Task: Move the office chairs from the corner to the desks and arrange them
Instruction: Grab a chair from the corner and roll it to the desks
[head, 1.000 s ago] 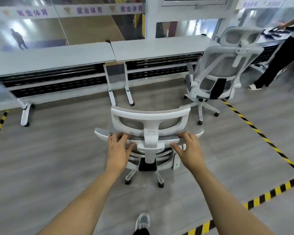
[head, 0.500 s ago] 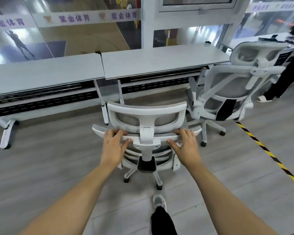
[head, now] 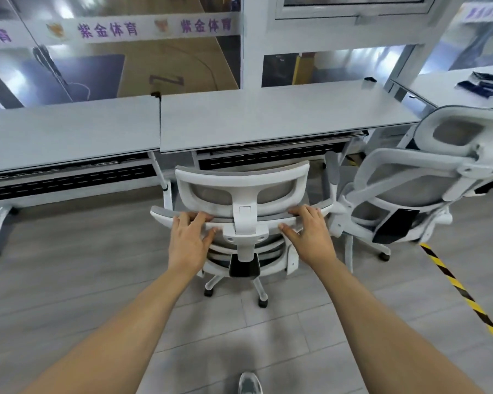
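A white office chair (head: pixel 242 183) with a grey mesh back stands on castors right in front of me, its back toward me. My left hand (head: pixel 189 239) grips the top edge of the backrest left of the headrest post. On the same edge, my right hand (head: pixel 308 234) holds the part right of the post. The chair's front is close to the right grey desk (head: pixel 273 115). A second white office chair (head: pixel 416 180) stands just to the right, almost touching the first, by that desk's right end.
The left grey desk (head: pixel 66 132) adjoins the right one; both stand along a glass wall. Another table (head: pixel 464 89) with dark items is at far right. Yellow-black floor tape (head: pixel 464 297) runs down the right side. My shoe (head: pixel 249 383) shows at the bottom.
I have walked forward pushing the chair; it and I are now much nearer the desks, and it sits close beside the second chair. Both hands keep the same grip.
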`<control>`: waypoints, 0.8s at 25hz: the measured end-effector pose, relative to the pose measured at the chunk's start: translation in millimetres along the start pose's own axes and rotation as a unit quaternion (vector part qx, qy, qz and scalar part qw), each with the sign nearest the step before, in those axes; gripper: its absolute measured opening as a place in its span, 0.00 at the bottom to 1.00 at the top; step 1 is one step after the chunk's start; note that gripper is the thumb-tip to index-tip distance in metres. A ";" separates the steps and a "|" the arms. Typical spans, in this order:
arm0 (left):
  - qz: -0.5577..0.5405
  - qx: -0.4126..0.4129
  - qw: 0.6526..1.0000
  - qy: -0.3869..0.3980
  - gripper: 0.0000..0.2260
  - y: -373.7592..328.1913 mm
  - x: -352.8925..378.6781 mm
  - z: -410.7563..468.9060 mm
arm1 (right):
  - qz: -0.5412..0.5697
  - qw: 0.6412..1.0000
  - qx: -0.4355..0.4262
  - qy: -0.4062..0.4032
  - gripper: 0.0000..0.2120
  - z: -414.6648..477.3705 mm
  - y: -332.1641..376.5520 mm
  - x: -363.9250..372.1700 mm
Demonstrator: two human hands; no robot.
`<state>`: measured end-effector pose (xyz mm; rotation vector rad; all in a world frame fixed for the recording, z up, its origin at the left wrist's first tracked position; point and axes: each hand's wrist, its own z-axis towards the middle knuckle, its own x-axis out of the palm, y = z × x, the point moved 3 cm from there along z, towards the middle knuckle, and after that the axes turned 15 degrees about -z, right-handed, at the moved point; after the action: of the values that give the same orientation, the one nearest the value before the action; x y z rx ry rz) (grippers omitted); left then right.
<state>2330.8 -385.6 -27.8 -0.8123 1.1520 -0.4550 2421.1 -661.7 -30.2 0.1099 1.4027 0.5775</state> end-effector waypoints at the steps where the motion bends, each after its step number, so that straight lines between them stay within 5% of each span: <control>1: 0.006 -0.001 1.000 0.000 0.11 -1.5 2.6 7.5 | 0.000 1.000 0.001 0.003 0.16 8.2 -2.2 1.8; 11: 0.137 0.014 0.987 0.088 0.24 -17.5 2.3 17.0 | -0.059 0.998 0.011 -0.018 0.15 36.1 11.4 -6.3; 20: 0.112 0.011 0.993 -0.037 0.13 -52.6 -78.0 -37.2 | 0.021 0.986 -0.161 -0.028 0.12 19.0 145.6 -30.7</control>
<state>2272.2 -377.3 54.3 -0.6660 1.1522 -0.2505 2391.4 -545.5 59.7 -0.1024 1.2388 0.8223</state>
